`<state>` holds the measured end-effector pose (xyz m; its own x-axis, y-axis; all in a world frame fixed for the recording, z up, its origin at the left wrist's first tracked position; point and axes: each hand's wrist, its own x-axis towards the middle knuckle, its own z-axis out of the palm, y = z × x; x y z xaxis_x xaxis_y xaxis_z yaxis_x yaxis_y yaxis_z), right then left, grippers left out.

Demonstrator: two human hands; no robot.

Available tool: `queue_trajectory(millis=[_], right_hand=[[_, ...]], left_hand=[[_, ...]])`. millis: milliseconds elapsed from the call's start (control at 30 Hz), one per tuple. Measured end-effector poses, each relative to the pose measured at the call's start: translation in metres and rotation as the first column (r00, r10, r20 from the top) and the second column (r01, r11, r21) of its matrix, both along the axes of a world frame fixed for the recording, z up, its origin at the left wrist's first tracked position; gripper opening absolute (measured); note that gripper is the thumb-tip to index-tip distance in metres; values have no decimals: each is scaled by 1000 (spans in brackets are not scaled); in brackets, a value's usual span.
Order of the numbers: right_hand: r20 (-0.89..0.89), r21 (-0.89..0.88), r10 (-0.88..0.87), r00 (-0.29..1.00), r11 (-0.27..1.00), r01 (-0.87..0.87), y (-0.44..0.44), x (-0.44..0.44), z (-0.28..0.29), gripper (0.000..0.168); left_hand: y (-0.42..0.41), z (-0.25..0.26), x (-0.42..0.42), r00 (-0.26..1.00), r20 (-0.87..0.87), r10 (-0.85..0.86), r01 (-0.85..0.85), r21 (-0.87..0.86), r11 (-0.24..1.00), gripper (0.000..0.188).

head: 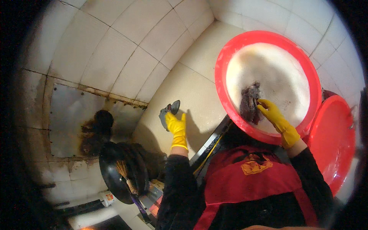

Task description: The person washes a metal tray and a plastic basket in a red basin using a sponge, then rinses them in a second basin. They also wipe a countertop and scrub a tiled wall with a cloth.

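My left hand (pixel 176 125), in a yellow rubber glove, is at a crumpled dark grey cloth (pixel 163 117) on the beige tiled counter; the fingertips overlap it, and whether they grip it is unclear. My right hand (pixel 270 112), gloved the same way, reaches over the red plastic basin (pixel 221 69). Its fingertips touch a dark, wet, clumped item (pixel 249 103), perhaps cloth or fibre, lying on the pale foamy surface inside the basin. How firmly the right fingers hold it cannot be seen.
A second red basin or lid (pixel 333 138) leans at the right. At the lower left stand black woks (pixel 107 161) with a straw brush (pixel 122 169), and a white tub (pixel 108 198). Tiled walls (pixel 115 51) rise behind; a stained metal panel (pixel 67 115) is fixed at the left.
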<state>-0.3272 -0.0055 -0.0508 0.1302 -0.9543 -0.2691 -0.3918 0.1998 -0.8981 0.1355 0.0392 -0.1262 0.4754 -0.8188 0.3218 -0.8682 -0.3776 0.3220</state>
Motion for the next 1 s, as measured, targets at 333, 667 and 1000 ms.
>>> queue_trajectory(millis=[333, 667, 1000], right_hand=[[-344, -244, -27, 939, 968, -61, 27, -37, 11, 32], [74, -104, 28, 997, 994, -20, 31, 8, 47, 33], [52, -737, -175, 983, 657, 156, -12, 59, 112, 66]], left_hand=[[7, -54, 91, 795, -405, 451, -346, 308, 886, 52], [-77, 125, 46, -394, -833, -388, -6, -420, 907, 56], [-120, 271, -181, -607, -728, -318, 421, -635, 647, 55]])
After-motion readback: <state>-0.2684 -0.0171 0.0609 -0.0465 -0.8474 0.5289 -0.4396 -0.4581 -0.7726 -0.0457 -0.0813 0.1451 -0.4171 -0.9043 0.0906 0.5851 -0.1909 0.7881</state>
